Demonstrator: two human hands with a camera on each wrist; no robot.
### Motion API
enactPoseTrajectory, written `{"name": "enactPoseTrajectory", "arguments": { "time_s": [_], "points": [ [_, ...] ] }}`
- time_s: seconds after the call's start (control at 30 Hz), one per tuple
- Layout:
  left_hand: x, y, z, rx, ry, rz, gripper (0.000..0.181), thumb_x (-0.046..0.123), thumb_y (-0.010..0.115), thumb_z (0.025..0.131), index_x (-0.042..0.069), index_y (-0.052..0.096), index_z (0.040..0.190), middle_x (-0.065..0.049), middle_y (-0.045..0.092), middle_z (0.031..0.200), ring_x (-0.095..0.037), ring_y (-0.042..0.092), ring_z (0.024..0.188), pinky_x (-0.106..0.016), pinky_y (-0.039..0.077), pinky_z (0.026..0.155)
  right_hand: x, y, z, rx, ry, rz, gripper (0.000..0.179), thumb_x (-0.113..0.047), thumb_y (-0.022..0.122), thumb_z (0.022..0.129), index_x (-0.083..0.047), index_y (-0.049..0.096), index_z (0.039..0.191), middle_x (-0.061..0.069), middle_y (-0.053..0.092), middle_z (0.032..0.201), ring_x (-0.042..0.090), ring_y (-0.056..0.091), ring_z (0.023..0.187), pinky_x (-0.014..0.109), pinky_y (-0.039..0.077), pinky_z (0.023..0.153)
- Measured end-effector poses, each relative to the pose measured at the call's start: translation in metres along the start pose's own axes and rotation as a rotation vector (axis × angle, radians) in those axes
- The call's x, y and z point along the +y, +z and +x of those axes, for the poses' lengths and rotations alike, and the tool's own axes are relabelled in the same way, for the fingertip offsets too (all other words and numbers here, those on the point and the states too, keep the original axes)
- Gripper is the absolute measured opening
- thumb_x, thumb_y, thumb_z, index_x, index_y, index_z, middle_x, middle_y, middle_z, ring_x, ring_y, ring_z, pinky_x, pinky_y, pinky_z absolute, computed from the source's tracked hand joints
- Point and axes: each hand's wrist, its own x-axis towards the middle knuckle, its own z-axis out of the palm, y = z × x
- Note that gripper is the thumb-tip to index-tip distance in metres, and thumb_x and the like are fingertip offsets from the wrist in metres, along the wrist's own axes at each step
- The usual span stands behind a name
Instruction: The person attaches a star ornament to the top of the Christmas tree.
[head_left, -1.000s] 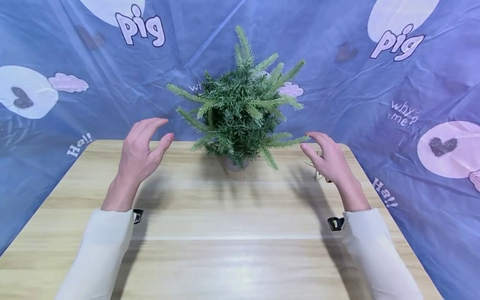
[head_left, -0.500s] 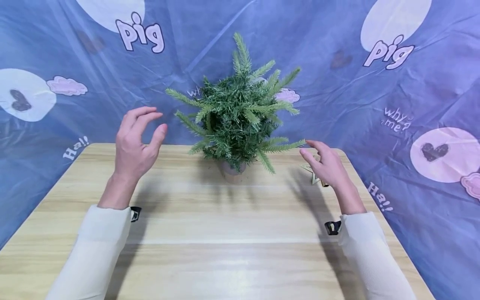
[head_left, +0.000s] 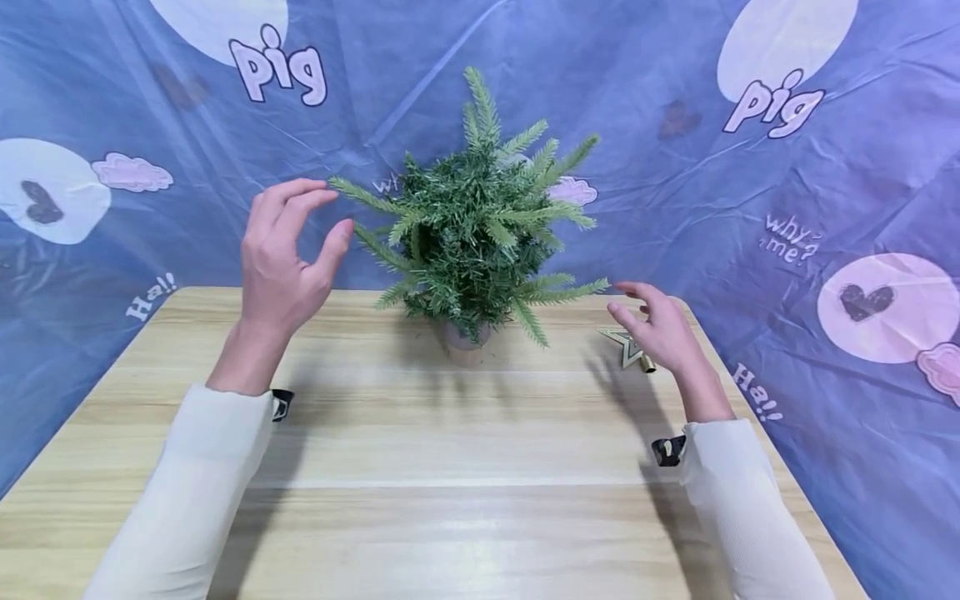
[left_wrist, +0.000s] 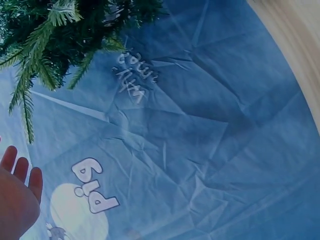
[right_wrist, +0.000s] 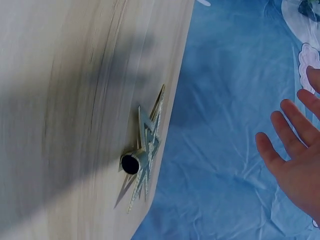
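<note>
A small artificial Christmas tree (head_left: 480,225) with green branches stands upright at the back middle of the table, on a short round base (head_left: 467,346). My left hand (head_left: 285,250) is raised at its left, fingertips right at the tips of two branches, fingers relaxed and holding nothing. On the other side, my right hand (head_left: 663,333) hovers with loosely bent fingers near the tip of a low right branch. Below and behind that hand lies a gold star tree topper (head_left: 626,346). In the right wrist view the star (right_wrist: 145,155) shows its hollow round socket, apart from the spread fingers (right_wrist: 292,125).
The light wooden table (head_left: 480,450) ends at the back against a blue cloth (head_left: 390,50) printed with words, hearts and clouds. The cloth also hangs along both sides. A black wrist strap (head_left: 667,451) shows at the right cuff.
My left hand drew back left, then moved up and right toward the upper left branches. The right hand shifted only slightly, and more of the star shows now. The view tilted a little.
</note>
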Motion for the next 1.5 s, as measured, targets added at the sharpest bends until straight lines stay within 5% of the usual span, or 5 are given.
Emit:
{"name": "enactPoseTrajectory", "arguments": {
  "time_s": [0.77,1.1,1.2,1.5],
  "points": [
    [0.007,0.034,0.033,-0.077,0.096,-0.049,0.036,0.030,0.068,0.094,0.000,0.072,0.112,-0.018,0.068,0.120,-0.035,0.058,0.116,-0.041,0.042,0.106,0.023,-0.020,0.005,0.009,0.095,0.027,0.048,-0.026,0.059,0.104,0.005,0.054,0.140,0.030,0.053,0.142,0.047,0.047,0.132,0.061,0.041,0.107],
    [0.010,0.033,0.038,-0.223,0.202,0.114,0.041,0.032,0.064,0.098,-0.004,0.068,0.116,-0.021,0.067,0.121,-0.039,0.058,0.117,-0.041,0.038,0.113,0.031,-0.015,-0.004,-0.063,0.131,0.014,0.054,-0.032,0.058,0.104,0.004,0.050,0.143,0.033,0.049,0.143,0.055,0.052,0.124,0.062,0.044,0.104],
    [0.010,0.035,0.039,-0.270,0.196,0.102,0.043,0.033,0.064,0.098,-0.004,0.068,0.119,-0.021,0.067,0.123,-0.038,0.058,0.120,-0.041,0.036,0.116,0.032,-0.015,-0.005,-0.064,0.139,0.014,0.053,-0.031,0.058,0.104,0.005,0.050,0.143,0.033,0.048,0.144,0.054,0.051,0.126,0.063,0.042,0.105],
    [0.013,0.034,0.049,-0.465,0.035,0.056,0.046,0.035,0.066,0.098,0.003,0.065,0.131,-0.014,0.064,0.134,-0.030,0.053,0.131,-0.040,0.037,0.115,0.036,-0.017,-0.004,-0.054,0.130,0.013,0.052,-0.029,0.059,0.104,0.006,0.051,0.142,0.032,0.049,0.145,0.050,0.047,0.131,0.062,0.041,0.107]
  ]
}}
